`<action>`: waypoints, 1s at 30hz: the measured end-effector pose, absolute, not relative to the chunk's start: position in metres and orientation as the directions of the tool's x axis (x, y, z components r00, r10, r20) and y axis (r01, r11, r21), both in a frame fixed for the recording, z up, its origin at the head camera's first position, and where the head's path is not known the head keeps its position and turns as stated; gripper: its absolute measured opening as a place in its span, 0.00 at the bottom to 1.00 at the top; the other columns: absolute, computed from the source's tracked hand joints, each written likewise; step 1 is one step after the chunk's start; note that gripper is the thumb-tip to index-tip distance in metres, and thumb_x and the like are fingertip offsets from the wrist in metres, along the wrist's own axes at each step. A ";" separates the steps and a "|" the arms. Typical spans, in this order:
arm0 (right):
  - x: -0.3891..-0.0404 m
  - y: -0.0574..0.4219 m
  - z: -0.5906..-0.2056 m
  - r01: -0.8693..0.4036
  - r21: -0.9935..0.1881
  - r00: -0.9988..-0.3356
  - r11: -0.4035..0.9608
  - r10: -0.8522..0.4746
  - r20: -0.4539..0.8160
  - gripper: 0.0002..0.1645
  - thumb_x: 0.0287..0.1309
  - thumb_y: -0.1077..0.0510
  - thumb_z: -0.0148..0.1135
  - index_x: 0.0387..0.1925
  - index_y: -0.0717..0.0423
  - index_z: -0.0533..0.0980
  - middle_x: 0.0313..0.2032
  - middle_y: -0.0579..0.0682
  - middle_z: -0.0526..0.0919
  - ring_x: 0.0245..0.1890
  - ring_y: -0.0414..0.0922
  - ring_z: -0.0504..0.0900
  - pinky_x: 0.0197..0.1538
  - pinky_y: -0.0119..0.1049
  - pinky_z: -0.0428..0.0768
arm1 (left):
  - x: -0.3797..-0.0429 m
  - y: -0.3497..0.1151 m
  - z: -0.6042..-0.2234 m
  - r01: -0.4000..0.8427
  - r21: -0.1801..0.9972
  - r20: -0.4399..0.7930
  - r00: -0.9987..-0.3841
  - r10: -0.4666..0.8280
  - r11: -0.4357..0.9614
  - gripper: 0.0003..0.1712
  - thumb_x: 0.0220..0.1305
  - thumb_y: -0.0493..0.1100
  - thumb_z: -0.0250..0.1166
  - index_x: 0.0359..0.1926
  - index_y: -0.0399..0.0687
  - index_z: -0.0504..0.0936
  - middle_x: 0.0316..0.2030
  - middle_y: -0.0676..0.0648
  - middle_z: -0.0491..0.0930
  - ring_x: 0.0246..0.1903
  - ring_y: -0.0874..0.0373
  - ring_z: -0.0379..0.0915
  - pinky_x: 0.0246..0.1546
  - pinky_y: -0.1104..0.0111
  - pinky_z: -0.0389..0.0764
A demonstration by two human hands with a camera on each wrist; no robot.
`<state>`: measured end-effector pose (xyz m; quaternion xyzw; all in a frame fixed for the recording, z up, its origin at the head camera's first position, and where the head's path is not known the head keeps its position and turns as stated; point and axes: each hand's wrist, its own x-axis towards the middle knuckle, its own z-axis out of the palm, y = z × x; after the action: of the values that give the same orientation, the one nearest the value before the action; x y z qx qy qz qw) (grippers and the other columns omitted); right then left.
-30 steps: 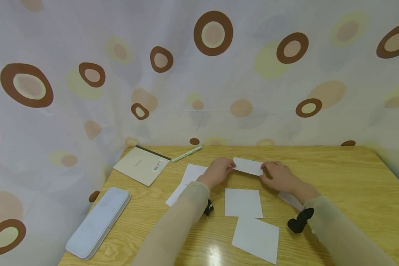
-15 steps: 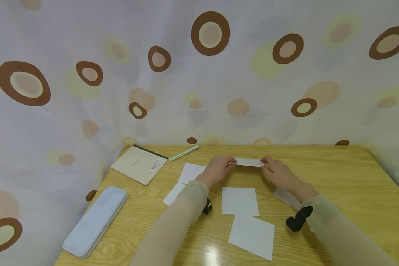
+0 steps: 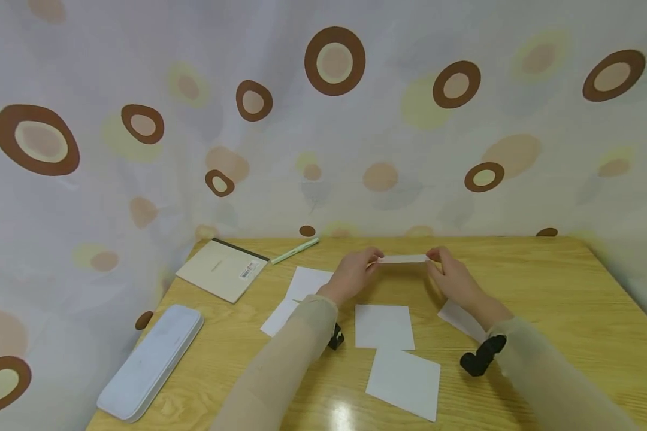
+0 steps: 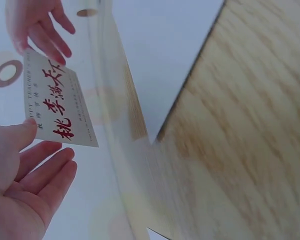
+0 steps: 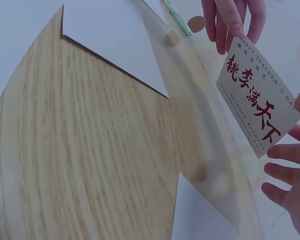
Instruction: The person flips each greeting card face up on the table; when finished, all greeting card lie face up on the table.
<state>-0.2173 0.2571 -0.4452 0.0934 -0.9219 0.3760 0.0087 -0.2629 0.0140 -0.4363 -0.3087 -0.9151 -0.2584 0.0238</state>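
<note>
Both of my hands hold one greeting card (image 3: 402, 258) by its opposite ends, over the far part of the table. In the head view it is nearly edge-on, a thin white strip. My left hand (image 3: 350, 276) pinches the left end between thumb and fingers, while my right hand (image 3: 457, 281) pinches the right end. Large red characters and the small line "HAPPY TEACHER'S DAY" show on the printed face of the card (image 5: 257, 95) in the right wrist view. In the left wrist view, the left thumb (image 4: 22, 132) lies against the card's near edge.
Below the hands, two white cards (image 3: 384, 327) lie on the wooden table (image 3: 561, 287), one overlapping the other's edge. More white paper (image 3: 310, 281) lies by the left forearm and a piece (image 3: 460, 317) under the right wrist. A notebook (image 3: 221, 269), green pen (image 3: 295, 251) and pale case (image 3: 151, 362) sit left.
The card has tilted from showing its white side to nearly edge-on in the head view. Both hands keep their pinch on its ends. The head view has shifted slightly.
</note>
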 end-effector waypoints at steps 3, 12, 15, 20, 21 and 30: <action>-0.216 0.257 -0.443 -0.158 -0.709 -0.987 0.687 -0.121 0.102 0.28 0.77 0.48 0.39 0.64 0.67 0.60 0.65 0.74 0.67 0.63 0.71 0.68 0.61 0.65 0.69 | -0.263 0.016 -0.438 0.588 0.473 0.240 -0.802 0.547 0.656 0.13 0.74 0.45 0.56 0.53 0.45 0.76 0.48 0.46 0.87 0.45 0.55 0.84 0.45 0.70 0.82; -0.213 0.260 -0.438 -0.169 -0.736 -0.982 0.656 -0.049 0.182 0.25 0.77 0.50 0.42 0.59 0.69 0.61 0.61 0.74 0.71 0.63 0.67 0.70 0.61 0.62 0.71 | -0.263 0.021 -0.436 0.555 0.539 0.232 -0.821 0.521 0.633 0.07 0.74 0.45 0.56 0.48 0.48 0.73 0.44 0.46 0.87 0.41 0.57 0.84 0.39 0.73 0.81; -0.212 0.262 -0.440 -0.175 -0.744 -0.981 0.645 -0.047 0.190 0.25 0.77 0.50 0.41 0.58 0.69 0.61 0.61 0.73 0.71 0.64 0.67 0.69 0.62 0.62 0.71 | -0.261 0.022 -0.434 0.544 0.559 0.228 -0.827 0.514 0.626 0.07 0.74 0.46 0.55 0.46 0.48 0.72 0.43 0.46 0.87 0.38 0.59 0.83 0.36 0.74 0.79; -0.210 0.264 -0.442 -0.184 -0.757 -0.978 0.627 -0.040 0.204 0.24 0.77 0.50 0.41 0.58 0.68 0.60 0.61 0.73 0.72 0.64 0.66 0.70 0.61 0.62 0.71 | -0.257 0.025 -0.430 0.539 0.593 0.257 -0.831 0.494 0.598 0.07 0.75 0.46 0.55 0.45 0.48 0.72 0.39 0.43 0.86 0.30 0.61 0.78 0.30 0.75 0.74; -0.210 0.264 -0.442 -0.186 -0.762 -0.977 0.620 -0.038 0.208 0.24 0.77 0.50 0.41 0.58 0.68 0.60 0.61 0.72 0.72 0.64 0.66 0.70 0.62 0.62 0.71 | -0.257 0.025 -0.430 0.540 0.595 0.270 -0.832 0.485 0.596 0.07 0.75 0.46 0.55 0.45 0.48 0.72 0.39 0.43 0.86 0.29 0.61 0.77 0.29 0.75 0.74; -0.209 0.264 -0.444 -0.265 -0.784 -0.953 0.562 -0.029 0.302 0.22 0.75 0.54 0.44 0.59 0.68 0.60 0.60 0.70 0.74 0.62 0.64 0.73 0.60 0.57 0.72 | -0.253 0.032 -0.425 0.469 0.680 0.322 -0.881 0.346 0.563 0.09 0.74 0.48 0.56 0.46 0.50 0.70 0.43 0.47 0.87 0.41 0.57 0.84 0.38 0.71 0.81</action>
<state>-0.2087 0.2639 -0.4440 0.0842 -0.8744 0.4604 0.1281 -0.2530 0.0319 -0.4248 -0.2314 -0.8807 -0.4062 0.0762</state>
